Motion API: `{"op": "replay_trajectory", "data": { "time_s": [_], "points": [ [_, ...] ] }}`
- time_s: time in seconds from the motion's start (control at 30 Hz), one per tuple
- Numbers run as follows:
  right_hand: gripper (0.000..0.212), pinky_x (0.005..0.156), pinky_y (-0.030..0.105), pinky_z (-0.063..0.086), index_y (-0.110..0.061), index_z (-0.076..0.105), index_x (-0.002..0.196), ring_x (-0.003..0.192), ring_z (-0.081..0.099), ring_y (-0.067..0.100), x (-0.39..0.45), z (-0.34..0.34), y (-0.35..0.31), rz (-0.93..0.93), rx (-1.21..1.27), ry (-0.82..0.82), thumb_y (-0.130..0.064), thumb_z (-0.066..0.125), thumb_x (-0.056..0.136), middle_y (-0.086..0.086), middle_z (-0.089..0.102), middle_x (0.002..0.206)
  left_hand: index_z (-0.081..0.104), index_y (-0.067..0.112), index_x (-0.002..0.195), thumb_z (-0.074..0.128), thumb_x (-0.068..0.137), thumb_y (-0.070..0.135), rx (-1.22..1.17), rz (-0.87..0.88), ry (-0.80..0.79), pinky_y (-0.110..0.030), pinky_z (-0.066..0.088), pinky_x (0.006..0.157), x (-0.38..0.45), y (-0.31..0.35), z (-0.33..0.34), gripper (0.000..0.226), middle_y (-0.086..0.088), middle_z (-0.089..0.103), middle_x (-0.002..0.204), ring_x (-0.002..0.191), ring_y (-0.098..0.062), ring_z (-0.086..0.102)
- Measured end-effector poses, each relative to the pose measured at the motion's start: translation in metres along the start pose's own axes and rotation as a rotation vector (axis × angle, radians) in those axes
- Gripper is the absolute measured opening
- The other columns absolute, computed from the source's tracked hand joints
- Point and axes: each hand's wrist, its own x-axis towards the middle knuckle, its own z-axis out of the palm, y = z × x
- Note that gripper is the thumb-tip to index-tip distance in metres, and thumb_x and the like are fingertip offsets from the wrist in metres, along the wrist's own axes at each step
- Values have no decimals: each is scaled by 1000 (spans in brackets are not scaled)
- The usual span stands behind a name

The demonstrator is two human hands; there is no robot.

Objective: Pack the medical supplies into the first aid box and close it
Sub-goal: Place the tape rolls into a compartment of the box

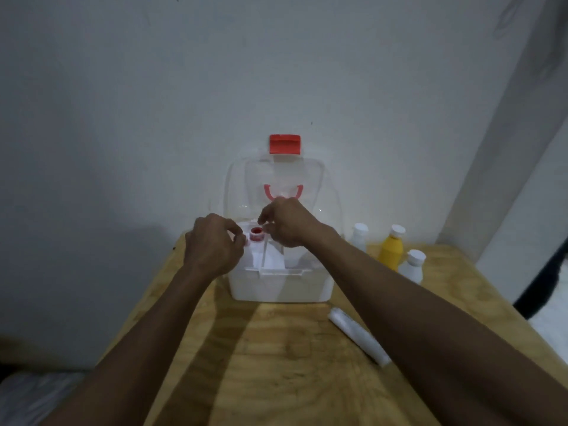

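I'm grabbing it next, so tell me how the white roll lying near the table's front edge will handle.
The white roll is a cylinder lying on its side on the wooden table, so it will probably roll if nudged. It looks like soft wrapped material, likely light and squashable.

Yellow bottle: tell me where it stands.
The yellow bottle stands upright on the wooden table, right of the open first aid box, between two white bottles.

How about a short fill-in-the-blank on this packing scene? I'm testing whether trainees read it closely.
1. The first aid box has its clear lid standing ____.
2. The cap of the bottle between both hands is ____.
3. Right of the box stand two white bottles and one ____ bottle.
4. The white roll lies on the ____.

Missing words: open; red; yellow; table
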Motion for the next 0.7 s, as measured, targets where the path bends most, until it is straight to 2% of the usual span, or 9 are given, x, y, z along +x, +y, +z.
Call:
{"op": "replay_trajectory", "data": {
  "time_s": [0.07, 0.1, 0.2, 0.27, 0.33, 0.47, 0.53, 0.6, 0.7],
  "points": [
    [26, 96, 30, 50, -7, 69, 117, 108, 65, 23, -15, -15, 3, -5, -9, 31, -10, 64, 92, 11, 68, 123, 77, 14, 98, 73, 82, 31, -23, 26, 37, -40, 51, 86, -10, 9, -7, 24, -8, 73, 111, 102, -27, 64],
    [26, 92, 26, 48, -7, 69, 117, 108, 65, 22, -25, -23, 5, -1, -10, 41, -10, 64, 92, 11, 68, 122, 76, 12, 99, 72, 83, 29, -45, 47, 60, -41, 50, 88, -16, 16, -10, 24, -10, 72, 113, 104, -28, 63],
    [26, 77, 16, 43, -8, 70, 116, 94, 66, 16, -59, -48, 15, 36, 14, 51, -12, 65, 91, 9, 70, 117, 74, 6, 102, 71, 86, 25, -134, 134, 121, -38, 50, 84, -39, 43, -18, 26, -13, 71, 112, 101, -29, 64],
    [24, 66, 8, 41, -10, 72, 112, 83, 67, 12, -87, -63, 26, 73, 35, 53, -14, 67, 89, 7, 74, 108, 75, 7, 99, 71, 85, 24, -211, 217, 136, -42, 54, 83, -56, 59, -18, 23, -12, 72, 105, 95, -28, 65],
    [21, 61, 4, 39, -12, 75, 106, 81, 69, 12, -117, -76, 39, 127, 49, 70, -16, 69, 86, 5, 76, 100, 75, 11, 97, 71, 84, 24, -266, 281, 125, -44, 53, 84, -73, 76, -14, 18, -8, 73, 101, 93, -26, 64],
    [18, 65, 17, 49, -12, 77, 99, 71, 66, 10, -176, -88, 64, 275, 38, 100, -17, 71, 83, 5, 76, 95, 74, 14, 99, 72, 83, 23, -322, 375, -15, -31, 46, 82, -104, 113, 8, 18, -2, 72, 99, 92, -19, 62],
    [17, 73, 27, 55, -10, 77, 96, 75, 69, 16, -200, -83, 78, 388, 10, 112, -19, 73, 81, 7, 74, 93, 74, 17, 101, 69, 84, 27, -306, 386, -126, -27, 44, 78, -114, 127, 25, 20, 1, 72, 97, 88, -14, 62],
    [21, 76, 32, 56, -9, 75, 95, 86, 68, 22, -217, -72, 91, 504, -34, 106, -21, 73, 79, 9, 70, 95, 73, 21, 104, 65, 84, 36, -272, 356, -222, -27, 50, 78, -118, 138, 44, 27, 4, 73, 98, 88, -12, 65],
    [33, 68, 32, 47, -11, 64, 105, 96, 60, 24, -231, -49, 104, 613, -136, 51, -26, 72, 77, 7, 63, 103, 69, 25, 113, 64, 83, 43, -202, 268, -315, -36, 54, 83, -123, 152, 69, 35, 1, 73, 102, 95, -17, 67]
  ]
}}
